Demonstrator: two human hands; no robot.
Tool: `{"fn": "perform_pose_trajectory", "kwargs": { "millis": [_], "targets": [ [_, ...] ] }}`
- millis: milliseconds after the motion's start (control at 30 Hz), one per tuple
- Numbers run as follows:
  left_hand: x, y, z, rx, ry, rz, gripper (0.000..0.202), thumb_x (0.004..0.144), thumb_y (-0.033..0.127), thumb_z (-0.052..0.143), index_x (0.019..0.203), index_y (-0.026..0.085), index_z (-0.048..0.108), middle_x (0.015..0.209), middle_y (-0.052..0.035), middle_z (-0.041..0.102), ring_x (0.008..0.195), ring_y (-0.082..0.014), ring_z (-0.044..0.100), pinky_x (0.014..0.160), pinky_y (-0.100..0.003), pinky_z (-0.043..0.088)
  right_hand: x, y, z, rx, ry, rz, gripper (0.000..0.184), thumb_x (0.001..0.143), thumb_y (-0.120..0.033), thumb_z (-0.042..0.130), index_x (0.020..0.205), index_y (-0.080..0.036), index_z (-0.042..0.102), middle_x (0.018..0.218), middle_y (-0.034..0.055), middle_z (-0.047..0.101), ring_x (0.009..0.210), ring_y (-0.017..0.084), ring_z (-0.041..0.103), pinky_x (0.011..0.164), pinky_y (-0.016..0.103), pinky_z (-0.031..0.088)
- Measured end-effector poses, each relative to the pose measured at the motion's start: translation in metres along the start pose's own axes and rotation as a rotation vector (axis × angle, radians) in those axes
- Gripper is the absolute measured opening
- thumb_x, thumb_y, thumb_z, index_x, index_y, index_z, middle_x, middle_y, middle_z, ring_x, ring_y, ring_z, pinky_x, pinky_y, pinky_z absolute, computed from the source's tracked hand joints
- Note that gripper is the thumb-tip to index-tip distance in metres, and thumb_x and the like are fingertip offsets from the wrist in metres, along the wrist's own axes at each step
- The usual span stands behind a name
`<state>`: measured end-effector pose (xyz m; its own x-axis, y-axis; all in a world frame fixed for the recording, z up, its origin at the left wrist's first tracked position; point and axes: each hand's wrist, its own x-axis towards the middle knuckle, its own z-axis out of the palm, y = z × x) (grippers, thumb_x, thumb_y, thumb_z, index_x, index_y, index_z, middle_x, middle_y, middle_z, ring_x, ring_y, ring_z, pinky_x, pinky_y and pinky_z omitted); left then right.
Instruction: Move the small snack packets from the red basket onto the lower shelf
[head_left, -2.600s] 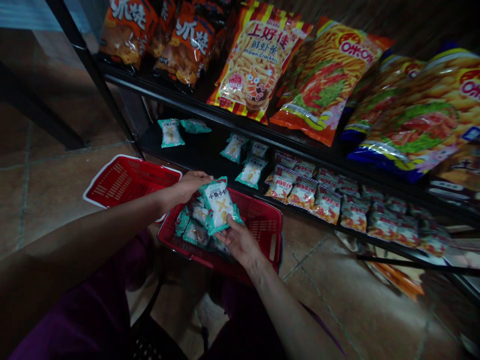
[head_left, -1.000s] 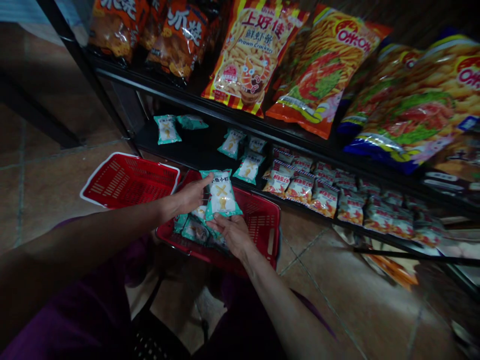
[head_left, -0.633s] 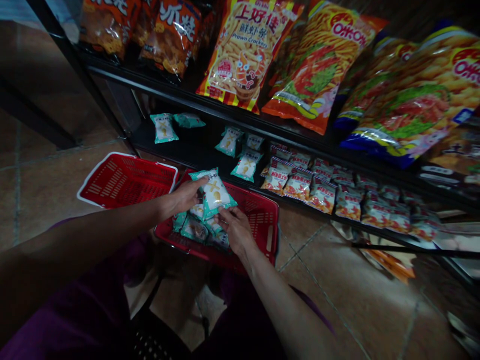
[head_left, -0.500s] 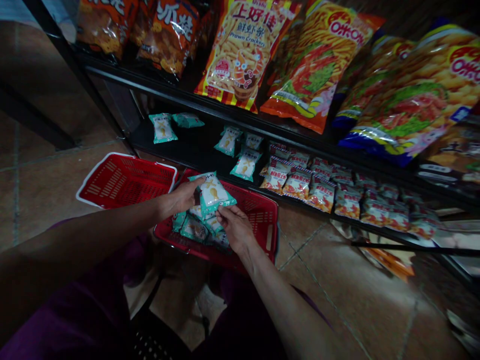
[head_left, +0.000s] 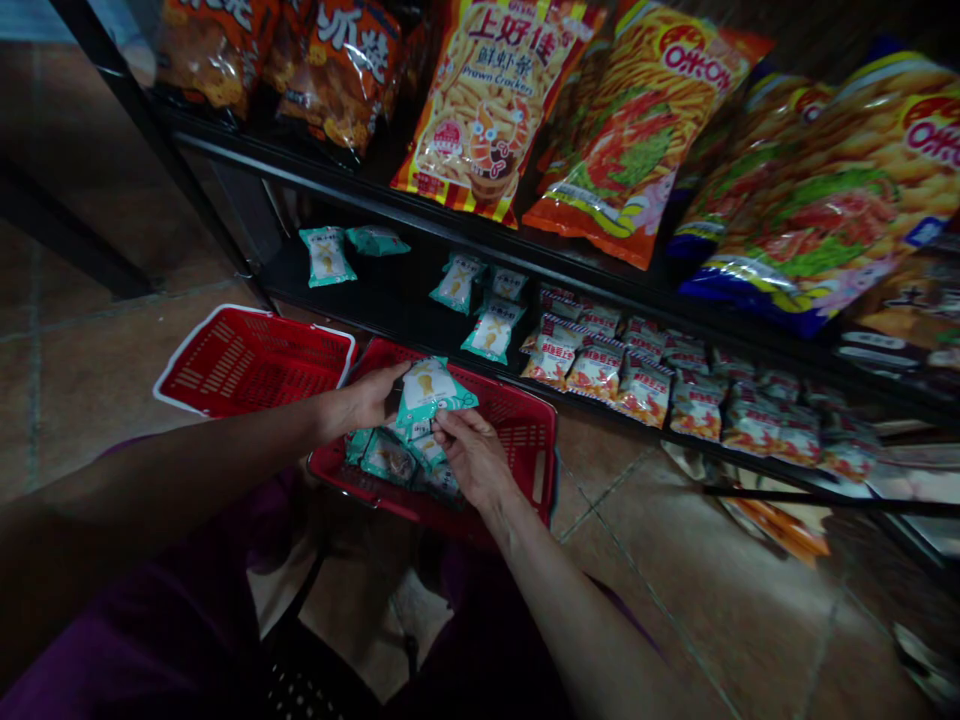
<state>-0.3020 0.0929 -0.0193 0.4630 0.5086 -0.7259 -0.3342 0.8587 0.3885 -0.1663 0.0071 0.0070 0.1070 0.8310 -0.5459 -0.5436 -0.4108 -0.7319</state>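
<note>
A small teal-and-white snack bag [head_left: 431, 386] is held above a red shopping basket [head_left: 536, 440]. My right hand [head_left: 472, 452] pinches the bag's lower edge between thumb and fingers. At the bag's left edge, my left hand [head_left: 369, 398] grips it with the thumb on top; its other fingers are mostly hidden. Several matching snack bags [head_left: 388, 458] lie in the basket under my hands. On the low black shelf [head_left: 390, 308] just beyond, more teal bags [head_left: 491, 328] lie scattered, two of them [head_left: 328, 256] toward the left end.
A second red basket [head_left: 251, 365] with a white rim stands on the tiled floor at left. Rows of small red-and-white snack bags [head_left: 596, 365] fill the low shelf's right side. Large snack bags [head_left: 487, 110] stand on the shelf above. A black shelf post [head_left: 161, 150] rises at left.
The held snack bag has tilted and shifted slightly down, its top end now turned away. My left thumb has slid from its face to its left edge.
</note>
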Motion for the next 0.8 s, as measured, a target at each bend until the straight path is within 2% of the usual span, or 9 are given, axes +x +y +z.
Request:
{"fn": "perform_pose_trajectory", "kwargs": {
  "millis": [167,333,467,600,700,800],
  "targets": [
    [-0.012,-0.002,0.007,-0.034,0.041,0.017,0.041,0.094,0.04,0.036,0.113,0.011,0.059,0.086,-0.0099,0.07,0.069,-0.019,0.065,0.074,-0.033,0.051,0.0,0.01,-0.003,-0.161,0.005,-0.1,0.03,0.046,-0.033,0.087,0.053,-0.018,0.062,0.055,-0.0028,0.065,0.053,0.009,0.057,0.061,0.025,0.047],
    [-0.028,-0.004,0.011,0.033,-0.041,0.011,0.045,0.094,0.042,0.036,0.112,0.011,0.062,0.092,-0.0129,0.072,0.083,-0.0232,0.067,0.078,-0.034,0.05,0.001,0.022,-0.008,-0.242,-0.045,-0.108,0.025,0.053,-0.033,0.083,0.067,-0.02,0.066,0.056,-0.0052,0.063,0.053,0.01,0.055,0.057,0.024,0.044],
    [-0.031,-0.002,0.007,0.078,-0.018,0.002,0.042,0.091,0.043,0.044,0.108,0.01,0.064,0.094,-0.0132,0.072,0.086,-0.024,0.067,0.08,-0.035,0.05,0.003,0.025,-0.011,-0.257,-0.032,-0.087,0.024,0.054,-0.03,0.081,0.07,-0.02,0.067,0.057,-0.0056,0.063,0.053,0.01,0.053,0.058,0.024,0.043],
    [-0.029,0.0,0.004,0.072,0.061,0.119,0.034,0.086,0.04,0.056,0.101,0.011,0.066,0.091,-0.0114,0.073,0.079,-0.0215,0.067,0.078,-0.033,0.051,0.005,0.018,-0.013,-0.131,-0.02,0.013,0.023,0.051,-0.022,0.079,0.07,-0.021,0.065,0.067,-0.0027,0.068,0.068,0.013,0.062,0.073,0.026,0.048],
    [-0.028,0.0,0.004,0.111,0.126,0.212,0.027,0.085,0.036,0.058,0.095,0.012,0.066,0.084,-0.0105,0.072,0.069,-0.0195,0.066,0.073,-0.032,0.051,0.005,0.008,-0.014,0.022,-0.028,0.105,0.032,0.049,-0.016,0.073,0.079,-0.023,0.067,0.081,-0.0024,0.07,0.082,0.015,0.065,0.084,0.03,0.049],
    [-0.027,-0.003,0.002,0.18,0.14,0.293,0.026,0.083,0.036,0.062,0.096,0.014,0.065,0.085,-0.0099,0.072,0.067,-0.0188,0.066,0.069,-0.031,0.051,0.006,0.003,-0.012,0.066,-0.065,0.126,0.036,0.055,-0.022,0.071,0.091,-0.026,0.068,0.098,-0.0014,0.07,0.092,0.018,0.064,0.085,0.034,0.052]
  ]
}}
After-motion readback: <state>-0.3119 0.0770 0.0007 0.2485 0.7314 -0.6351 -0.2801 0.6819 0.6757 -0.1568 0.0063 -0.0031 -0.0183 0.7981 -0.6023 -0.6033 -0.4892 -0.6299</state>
